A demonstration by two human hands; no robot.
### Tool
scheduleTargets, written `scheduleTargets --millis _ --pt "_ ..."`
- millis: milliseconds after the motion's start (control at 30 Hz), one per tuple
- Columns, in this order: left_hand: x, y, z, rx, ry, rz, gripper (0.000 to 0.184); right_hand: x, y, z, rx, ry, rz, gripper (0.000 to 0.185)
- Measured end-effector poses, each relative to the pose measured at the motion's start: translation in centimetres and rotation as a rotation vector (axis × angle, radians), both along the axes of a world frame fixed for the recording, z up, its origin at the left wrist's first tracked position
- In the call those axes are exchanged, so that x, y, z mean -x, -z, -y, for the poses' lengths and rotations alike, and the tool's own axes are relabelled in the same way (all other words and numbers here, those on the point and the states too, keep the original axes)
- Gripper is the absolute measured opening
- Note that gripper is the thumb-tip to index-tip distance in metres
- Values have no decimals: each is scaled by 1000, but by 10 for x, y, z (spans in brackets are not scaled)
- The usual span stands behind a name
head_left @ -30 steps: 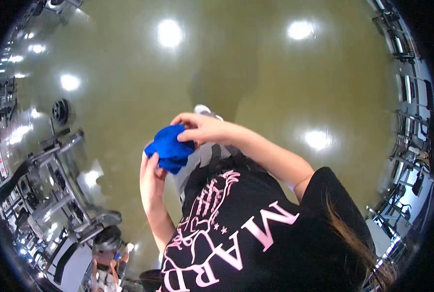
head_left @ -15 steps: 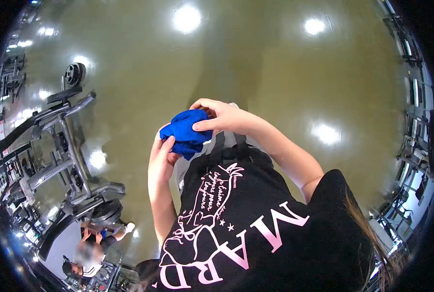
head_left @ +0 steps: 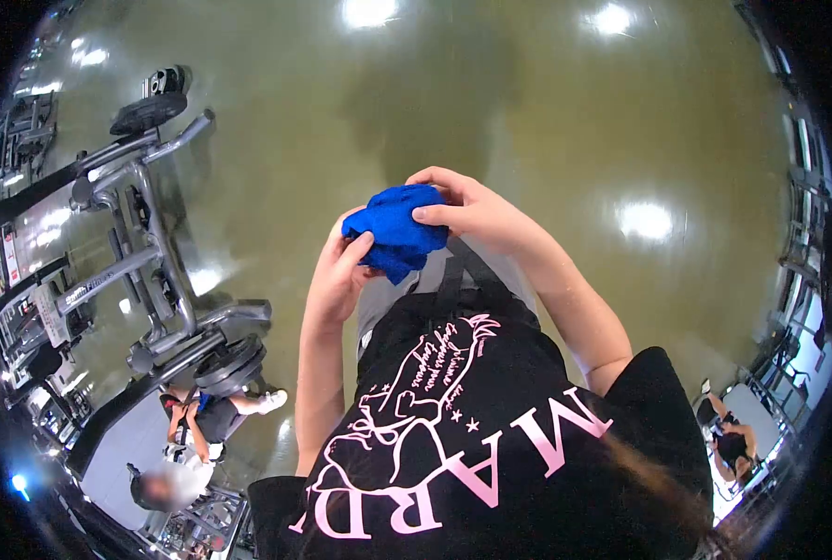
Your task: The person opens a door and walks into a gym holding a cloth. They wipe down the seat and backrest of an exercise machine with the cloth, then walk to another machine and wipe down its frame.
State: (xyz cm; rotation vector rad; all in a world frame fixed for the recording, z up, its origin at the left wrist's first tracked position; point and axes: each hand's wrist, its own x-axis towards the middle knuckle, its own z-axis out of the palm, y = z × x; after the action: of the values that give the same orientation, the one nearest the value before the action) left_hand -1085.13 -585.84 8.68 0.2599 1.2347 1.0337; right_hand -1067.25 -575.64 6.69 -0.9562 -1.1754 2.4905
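Observation:
A bundled blue cloth (head_left: 399, 227) is held between my two hands in front of my waist. My left hand (head_left: 339, 266) grips its lower left side, thumb on top and the other fingers hidden beneath. On the upper right, my right hand (head_left: 463, 207) is closed on the same cloth, its thumb pressed onto the folds. The cloth is crumpled, with one corner hanging down. Below it show my black T-shirt (head_left: 491, 401) with pink lettering and grey legwear.
Metal gym equipment (head_left: 155, 243) with weight plates (head_left: 229, 364) stands on the left. A person (head_left: 197, 448) sits near it at lower left. Another figure (head_left: 735, 443) appears at the right edge, perhaps a mirror reflection. Glossy floor (head_left: 565, 112) stretches ahead, reflecting ceiling lights.
Both hands and the blue cloth have shifted right and slightly up in view, still gripped. The equipment also appears farther right, and a figure now shows at the right edge.

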Motion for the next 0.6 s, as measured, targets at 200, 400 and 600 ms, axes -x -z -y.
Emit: scheduleTargets --millis 200,400,600 --pt "106 3 102 21 41 8 37 104 -8 107 -74 39 63 36" --pt "185 -8 183 91 215 82 35 170 -26 225 -100 219 141 34" --pt "299 2 212 66 512 121 32 272 -31 313 -103 523 150 33"
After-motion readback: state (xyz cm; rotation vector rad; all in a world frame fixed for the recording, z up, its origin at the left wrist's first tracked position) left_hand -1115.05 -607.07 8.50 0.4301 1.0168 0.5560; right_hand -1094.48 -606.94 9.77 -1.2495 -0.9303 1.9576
